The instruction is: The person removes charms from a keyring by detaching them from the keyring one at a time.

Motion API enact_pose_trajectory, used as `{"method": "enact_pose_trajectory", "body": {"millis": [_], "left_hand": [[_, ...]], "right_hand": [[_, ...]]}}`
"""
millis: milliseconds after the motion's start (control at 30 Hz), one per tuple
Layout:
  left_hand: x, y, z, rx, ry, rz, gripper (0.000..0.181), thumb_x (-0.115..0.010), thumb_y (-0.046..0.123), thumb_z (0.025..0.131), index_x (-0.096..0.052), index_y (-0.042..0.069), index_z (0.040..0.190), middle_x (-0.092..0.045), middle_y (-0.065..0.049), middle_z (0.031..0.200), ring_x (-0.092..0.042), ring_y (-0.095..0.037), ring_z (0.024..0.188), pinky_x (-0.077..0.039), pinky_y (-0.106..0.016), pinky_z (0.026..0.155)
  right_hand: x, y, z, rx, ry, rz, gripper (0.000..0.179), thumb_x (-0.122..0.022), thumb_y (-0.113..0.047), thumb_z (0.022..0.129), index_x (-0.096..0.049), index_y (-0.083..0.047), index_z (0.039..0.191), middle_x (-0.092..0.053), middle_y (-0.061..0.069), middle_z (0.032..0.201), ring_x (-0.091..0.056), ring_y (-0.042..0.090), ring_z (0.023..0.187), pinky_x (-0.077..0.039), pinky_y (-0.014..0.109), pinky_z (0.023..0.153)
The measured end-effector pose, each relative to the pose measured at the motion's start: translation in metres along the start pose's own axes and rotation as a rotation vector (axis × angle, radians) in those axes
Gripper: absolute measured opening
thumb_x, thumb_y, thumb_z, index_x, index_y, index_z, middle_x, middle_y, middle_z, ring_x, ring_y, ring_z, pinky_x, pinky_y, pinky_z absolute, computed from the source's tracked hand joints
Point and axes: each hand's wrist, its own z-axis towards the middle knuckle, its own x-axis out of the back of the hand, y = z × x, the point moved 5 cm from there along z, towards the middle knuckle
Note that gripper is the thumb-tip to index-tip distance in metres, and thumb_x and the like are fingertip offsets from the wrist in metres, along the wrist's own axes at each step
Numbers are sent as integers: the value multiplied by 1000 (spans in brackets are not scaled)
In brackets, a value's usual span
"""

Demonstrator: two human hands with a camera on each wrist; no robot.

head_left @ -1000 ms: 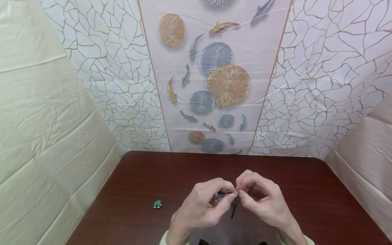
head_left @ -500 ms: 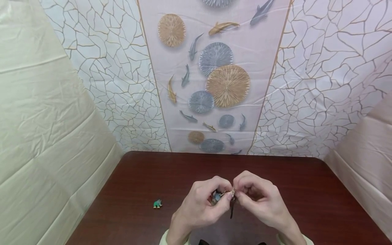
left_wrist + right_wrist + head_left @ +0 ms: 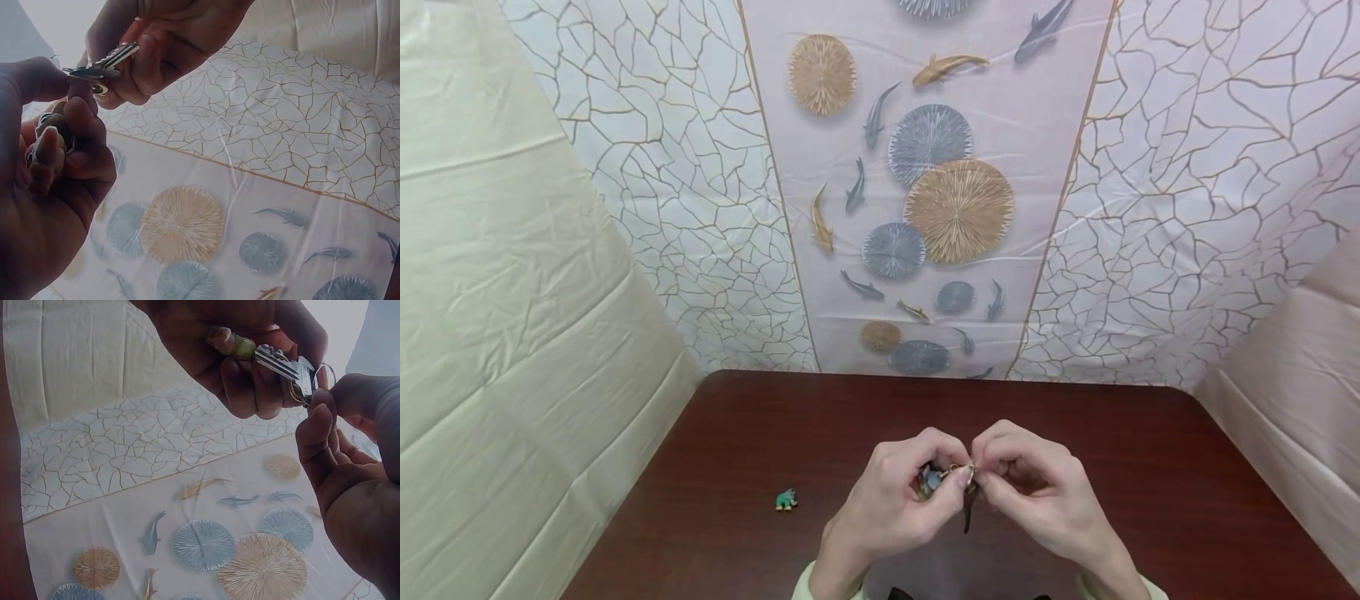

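Over the dark table, my left hand (image 3: 898,492) holds a bunch of keys (image 3: 278,362) with a small figurine charm (image 3: 236,346) in its curled fingers. Thumb and forefinger of that hand pinch the bunch near its metal key ring (image 3: 325,374). Opposite it, my right hand (image 3: 1041,483) pinches the ring between thumb and fingertips, close against the left fingertips. One key (image 3: 115,56) points toward the right hand in the left wrist view. A dark strip (image 3: 967,510) hangs below the fingers in the head view. The fingertips partly hide the ring.
A small green elephant-like figurine (image 3: 786,499) stands on the dark red-brown table (image 3: 737,433), left of the hands. Behind the table hangs a cloth (image 3: 880,275) printed with fish and round shapes. Pale cloth walls (image 3: 535,333) close off both sides.
Both hands stay almost in place, still at the key ring. The right fingertips have shifted slightly left, and more of the charm shows inside the left hand.
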Motion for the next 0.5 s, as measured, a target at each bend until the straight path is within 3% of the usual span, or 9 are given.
{"method": "enact_pose_trajectory", "body": {"millis": [333,500], "left_hand": [[2,-1,2,18,36,54,2,-57,9,95,-59,9,96,-60,5,75,-48,3,63,-41,-5,57],[3,0,3,-29,41,155,4,-57,8,94,-61,9,95,-62,4,82,-52,0,68,-43,-5,65]], "right_hand": [[6,1,-2,-43,85,-97,15,-62,18,83,-59,8,93,-56,11,88,-52,13,76,-43,23,56],[7,3,-2,-39,62,-138,16,-62,18,83,-61,4,92,-56,8,84,-53,12,77,-43,22,60]]}}
